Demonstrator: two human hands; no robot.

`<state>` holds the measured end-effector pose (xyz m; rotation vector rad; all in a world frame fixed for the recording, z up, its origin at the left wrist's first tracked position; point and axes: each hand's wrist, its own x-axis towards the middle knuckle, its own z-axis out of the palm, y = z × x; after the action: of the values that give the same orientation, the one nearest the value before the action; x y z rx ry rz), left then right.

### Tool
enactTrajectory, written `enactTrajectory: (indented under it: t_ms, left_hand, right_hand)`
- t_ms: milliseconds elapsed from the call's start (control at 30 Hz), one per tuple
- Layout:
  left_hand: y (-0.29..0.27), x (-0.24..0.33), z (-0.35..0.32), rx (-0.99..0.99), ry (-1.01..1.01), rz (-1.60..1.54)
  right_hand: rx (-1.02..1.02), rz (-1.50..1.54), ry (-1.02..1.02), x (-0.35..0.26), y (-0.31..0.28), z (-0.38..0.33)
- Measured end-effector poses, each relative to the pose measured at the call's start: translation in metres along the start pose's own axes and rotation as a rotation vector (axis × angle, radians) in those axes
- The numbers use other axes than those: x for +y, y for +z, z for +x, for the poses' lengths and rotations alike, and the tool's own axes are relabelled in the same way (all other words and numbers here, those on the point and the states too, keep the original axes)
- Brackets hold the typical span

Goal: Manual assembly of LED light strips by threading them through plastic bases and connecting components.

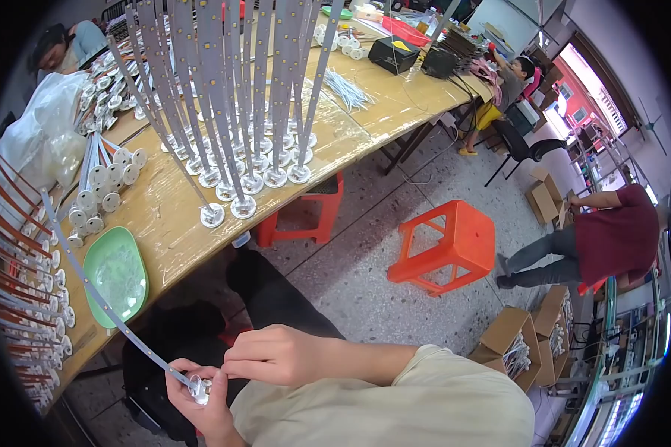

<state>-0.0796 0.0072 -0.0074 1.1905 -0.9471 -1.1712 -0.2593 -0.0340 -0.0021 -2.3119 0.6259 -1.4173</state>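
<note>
While I look down through the head camera, I see my left hand (201, 398) low in the picture, its fingers closed on a small clear round cap (199, 388) that sits at the near end of a long thin LED strip (101, 296). My right hand (276, 356) is just beside it, the fingers curled together and the fingertips touching the same end of the strip — I cannot tell if they pinch the cap or only the strip. The strip goes up and to the left from my hands, tilted, and passes over a green plastic tray (106, 261) that lies on the edge of the wooden table (171, 216). On this table many finished strips (231, 97) stand upright on their round bases, close together. More strips lie in a row at the left rim. On the floor, well apart from my hands, stands an orange stool (443, 246), and open cardboard boxes (525, 343) are near the right side.
</note>
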Motion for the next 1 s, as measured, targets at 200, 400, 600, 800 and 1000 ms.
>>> enactTrajectory:
  t_ms: [200,400,600,800,1000]
  left_hand:
    - [-0.001,0.003,-0.003,0.033,0.049,0.086]
    - [-0.008,-0.001,-0.003,-0.008,0.089,0.090]
    - [-0.008,-0.005,-0.001,-0.009,0.081,0.058]
    - [-0.006,-0.003,-0.001,0.007,-0.036,-0.069]
    - [-0.012,-0.010,0.002,-0.033,-0.033,-0.125]
  right_hand:
    - [0.009,-0.036,-0.014,-0.001,0.005,-0.002]
    - [0.005,0.002,-0.026,-0.001,0.007,-0.003]
    - [-0.006,-0.026,-0.050,0.000,0.006,-0.008]
    - [0.043,-0.041,-0.081,-0.001,0.008,-0.007]
    - [0.059,-0.068,-0.119,0.004,0.013,-0.008]
